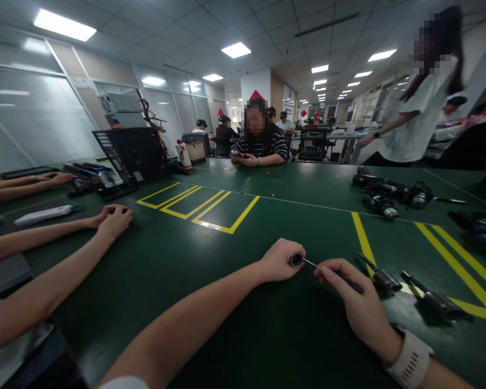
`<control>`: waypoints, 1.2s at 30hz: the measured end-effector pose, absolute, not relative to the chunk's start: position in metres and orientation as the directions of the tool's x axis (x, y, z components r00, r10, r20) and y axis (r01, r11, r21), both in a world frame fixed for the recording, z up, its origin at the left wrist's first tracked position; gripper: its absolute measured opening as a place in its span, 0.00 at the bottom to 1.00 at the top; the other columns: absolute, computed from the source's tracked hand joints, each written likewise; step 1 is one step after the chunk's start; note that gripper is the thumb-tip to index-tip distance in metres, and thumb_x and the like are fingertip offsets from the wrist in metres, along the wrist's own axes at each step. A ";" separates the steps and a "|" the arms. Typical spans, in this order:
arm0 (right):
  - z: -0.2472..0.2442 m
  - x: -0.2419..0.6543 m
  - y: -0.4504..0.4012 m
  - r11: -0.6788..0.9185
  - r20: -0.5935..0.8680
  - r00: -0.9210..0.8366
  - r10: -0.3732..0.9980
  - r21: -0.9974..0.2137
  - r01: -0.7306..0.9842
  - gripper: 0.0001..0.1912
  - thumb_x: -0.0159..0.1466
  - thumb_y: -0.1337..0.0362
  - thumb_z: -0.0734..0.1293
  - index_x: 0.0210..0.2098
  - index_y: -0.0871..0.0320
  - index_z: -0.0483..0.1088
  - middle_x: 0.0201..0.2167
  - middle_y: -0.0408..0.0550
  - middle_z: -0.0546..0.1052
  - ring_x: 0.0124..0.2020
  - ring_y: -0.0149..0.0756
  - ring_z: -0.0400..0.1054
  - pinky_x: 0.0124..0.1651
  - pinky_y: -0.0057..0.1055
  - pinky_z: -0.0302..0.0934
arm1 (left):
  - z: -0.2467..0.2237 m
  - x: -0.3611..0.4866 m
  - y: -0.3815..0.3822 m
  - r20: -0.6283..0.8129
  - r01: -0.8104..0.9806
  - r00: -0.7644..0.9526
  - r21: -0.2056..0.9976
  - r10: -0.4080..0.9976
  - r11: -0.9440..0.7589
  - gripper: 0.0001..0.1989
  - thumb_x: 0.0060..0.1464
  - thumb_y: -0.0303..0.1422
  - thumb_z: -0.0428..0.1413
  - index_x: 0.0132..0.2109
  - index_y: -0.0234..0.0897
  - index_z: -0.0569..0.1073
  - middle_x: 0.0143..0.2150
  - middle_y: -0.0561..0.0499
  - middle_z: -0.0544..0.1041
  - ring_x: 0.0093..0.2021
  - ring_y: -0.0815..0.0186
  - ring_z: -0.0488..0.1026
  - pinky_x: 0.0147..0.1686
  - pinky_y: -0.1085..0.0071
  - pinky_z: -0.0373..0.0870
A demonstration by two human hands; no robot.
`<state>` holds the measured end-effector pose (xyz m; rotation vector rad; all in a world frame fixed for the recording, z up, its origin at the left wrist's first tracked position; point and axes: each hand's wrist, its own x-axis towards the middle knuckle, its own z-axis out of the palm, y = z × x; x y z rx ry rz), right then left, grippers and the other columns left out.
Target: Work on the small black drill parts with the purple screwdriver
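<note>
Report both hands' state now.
Left hand: closed around a small dark cylindrical part.
Right hand: closed on a thin tool, its tip at that part.

Smooth green tabletop (166,281) with soft sheen, shiny metal rod (311,263), glossy yellow tape (243,215)

So my table (174,275) has tools (439,302) on its right, gear (140,154) far left, and someone (265,143) sitting behind it.
</note>
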<state>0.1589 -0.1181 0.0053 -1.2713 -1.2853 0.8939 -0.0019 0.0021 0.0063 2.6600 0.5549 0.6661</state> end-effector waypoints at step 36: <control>0.006 0.160 -0.115 0.094 0.150 0.197 0.969 -0.960 0.265 0.12 0.59 0.60 0.61 0.22 0.56 0.67 0.20 0.43 0.69 0.25 0.36 0.62 0.28 0.33 0.56 | 0.009 -0.002 0.001 0.319 0.412 0.805 0.306 0.501 -0.858 0.05 0.49 0.24 0.54 0.35 0.35 0.68 0.33 0.53 0.71 0.37 0.67 0.68 0.42 0.69 0.61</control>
